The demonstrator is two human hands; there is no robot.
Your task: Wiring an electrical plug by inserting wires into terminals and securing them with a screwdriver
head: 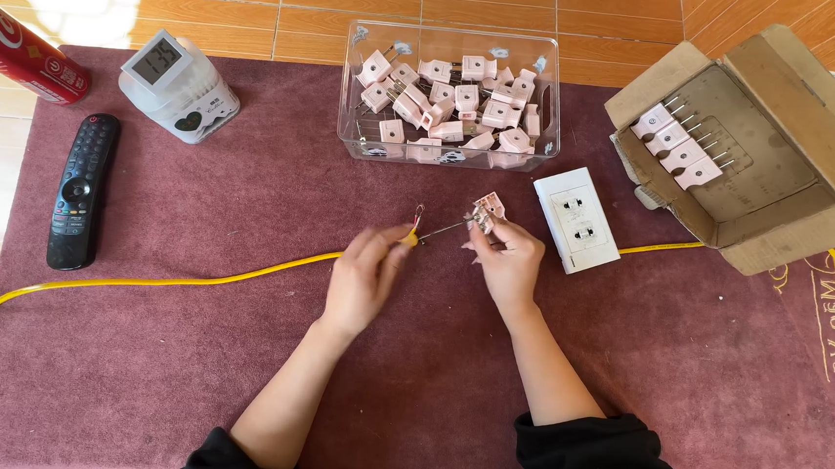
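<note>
head view, looking down on a maroon mat (pixel 184 346). left hand (pixel 363 278) pinches the stripped end of a yellow cable (pixel 179 281) at frame centre, bare strands sticking up past the fingertips. right hand (pixel 507 260) pinches an opened pink plug (pixel 488 210) just right of that, close to the wire end; whether strands already touch the plug's terminals cannot be told at this size.

judged progress: this plug is mid-wiring, not closed up. clear bin (pixel 544 106) at upper centre holds many loose pink plugs, apparently unwired. cardboard box (pixel 780 230) at upper right holds four pink plugs in a row, prongs out, possibly a sorted lot. bulk of the pile looks untouched.

white socket (pixel 575 219) lies just right of the right hand, with the cable passing by it toward the box. remote (pixel 80 191) and small clock (pixel 175 85) sit at upper left, well apart from the hands.
</note>
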